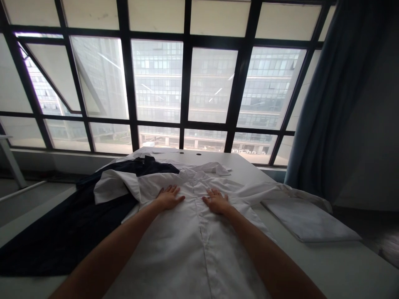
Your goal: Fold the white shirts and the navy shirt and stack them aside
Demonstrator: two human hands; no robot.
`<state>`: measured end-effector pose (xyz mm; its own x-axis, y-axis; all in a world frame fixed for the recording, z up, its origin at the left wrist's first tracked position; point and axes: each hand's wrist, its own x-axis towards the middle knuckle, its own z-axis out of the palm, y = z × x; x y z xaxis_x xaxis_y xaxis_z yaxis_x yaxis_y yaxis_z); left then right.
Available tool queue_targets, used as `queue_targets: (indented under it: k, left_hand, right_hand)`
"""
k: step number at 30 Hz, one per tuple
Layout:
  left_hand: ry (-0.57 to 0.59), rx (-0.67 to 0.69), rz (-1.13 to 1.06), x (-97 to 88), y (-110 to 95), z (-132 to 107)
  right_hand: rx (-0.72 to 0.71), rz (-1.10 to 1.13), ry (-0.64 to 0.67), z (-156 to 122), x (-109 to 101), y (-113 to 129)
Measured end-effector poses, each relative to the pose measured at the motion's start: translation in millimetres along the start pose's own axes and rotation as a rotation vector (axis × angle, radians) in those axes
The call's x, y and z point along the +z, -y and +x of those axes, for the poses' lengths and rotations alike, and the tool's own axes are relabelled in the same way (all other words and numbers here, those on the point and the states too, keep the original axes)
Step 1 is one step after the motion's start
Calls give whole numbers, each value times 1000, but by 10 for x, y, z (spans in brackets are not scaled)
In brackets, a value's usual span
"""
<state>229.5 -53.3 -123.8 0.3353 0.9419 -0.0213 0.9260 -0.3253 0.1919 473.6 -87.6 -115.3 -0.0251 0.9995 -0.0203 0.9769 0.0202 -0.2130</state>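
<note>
A white shirt (174,249) lies spread on the table, its collar toward the window and its front placket running down the middle. My left hand (170,197) rests flat on the shirt's upper left chest, fingers stretched out. On the other side of the placket, my right hand (216,202) lies flat with its fingers spread. Neither hand grips the cloth. One sleeve reaches out to the right; the other is bent over a dark navy garment (71,224) at the left. My forearms cover parts of the shirt's sides.
A folded white cloth (311,220) lies on the white table (352,265) at the right. More white fabric (215,167) is bunched beyond the collar. A large window (158,83) fills the background, with a blue-grey curtain (324,104) at the right.
</note>
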Motion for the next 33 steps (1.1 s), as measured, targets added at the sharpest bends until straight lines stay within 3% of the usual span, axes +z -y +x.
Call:
queue_targets:
  k: [2, 6, 12, 19, 26, 33]
  left_hand:
    - [9, 16, 9, -3, 76, 18]
    - [-15, 32, 58, -84, 82, 147]
    - [-133, 23, 147, -313, -99, 513]
    - [-329, 118, 200, -299, -301, 993]
    - [-222, 161, 248, -410, -330, 1361]
    - [-118, 151, 250, -360, -204, 1308]
  right_hand:
    - [31, -22, 89, 40, 5, -18]
    - [5, -52, 95, 112, -34, -18]
    - [-129, -112, -77, 25, -47, -37]
    - [-172, -115, -180, -79, 39, -78]
    - [-174, -85, -194, -56, 47, -96]
    - [-171, -100, -162, -78, 1, -72]
